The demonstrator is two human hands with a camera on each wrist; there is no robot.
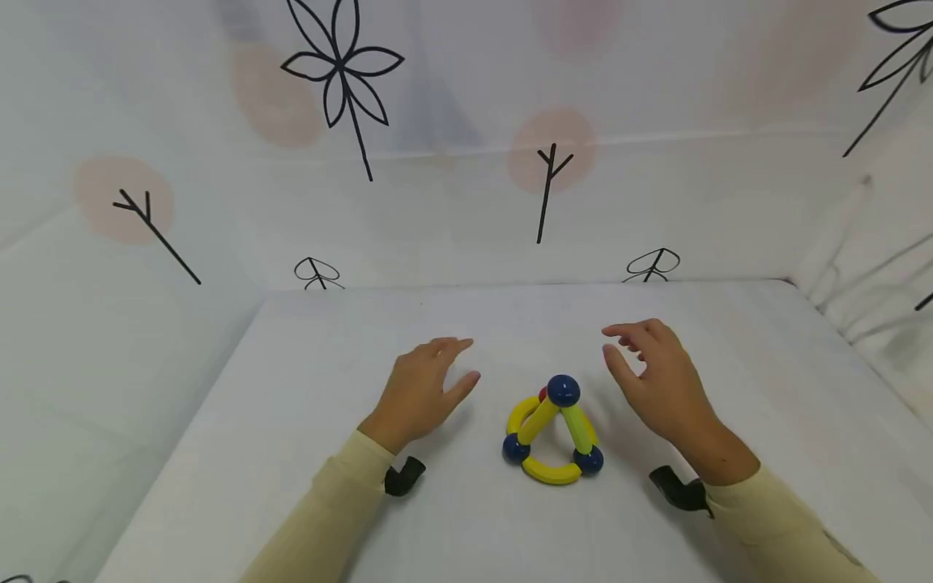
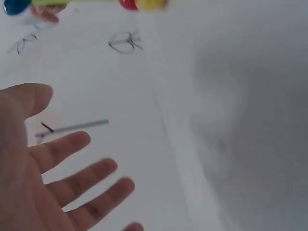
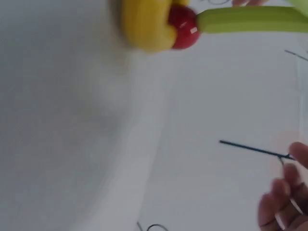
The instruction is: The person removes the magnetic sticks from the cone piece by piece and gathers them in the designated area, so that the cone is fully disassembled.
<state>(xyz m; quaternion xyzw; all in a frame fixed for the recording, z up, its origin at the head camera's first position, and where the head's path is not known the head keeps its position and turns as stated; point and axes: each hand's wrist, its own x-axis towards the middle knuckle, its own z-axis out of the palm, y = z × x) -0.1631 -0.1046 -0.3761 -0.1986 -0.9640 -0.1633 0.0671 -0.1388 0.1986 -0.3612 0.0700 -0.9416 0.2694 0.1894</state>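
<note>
A magnetic stick-and-ball toy built as a pyramid stands on the table in the head view. Its base has curved yellow bars (image 1: 552, 473), with blue balls at the two front corners and a red ball (image 3: 184, 27) partly hidden behind. Straight yellow and green bars (image 1: 578, 429) lean up to a blue ball (image 1: 564, 391) on top. To the left of the toy, my left hand (image 1: 423, 389) is held with fingers extended and thumb spread. My right hand (image 1: 663, 389) hovers on the other side, fingers loosely bent. Both hands are apart from the toy and hold nothing.
The white table (image 1: 291, 421) meets a white cloth backdrop (image 1: 452, 219) printed with black flowers, twigs and pale pink dots. Cloth walls also rise at left and right. Black wrist bands (image 1: 681, 490) sit by the sleeve cuffs.
</note>
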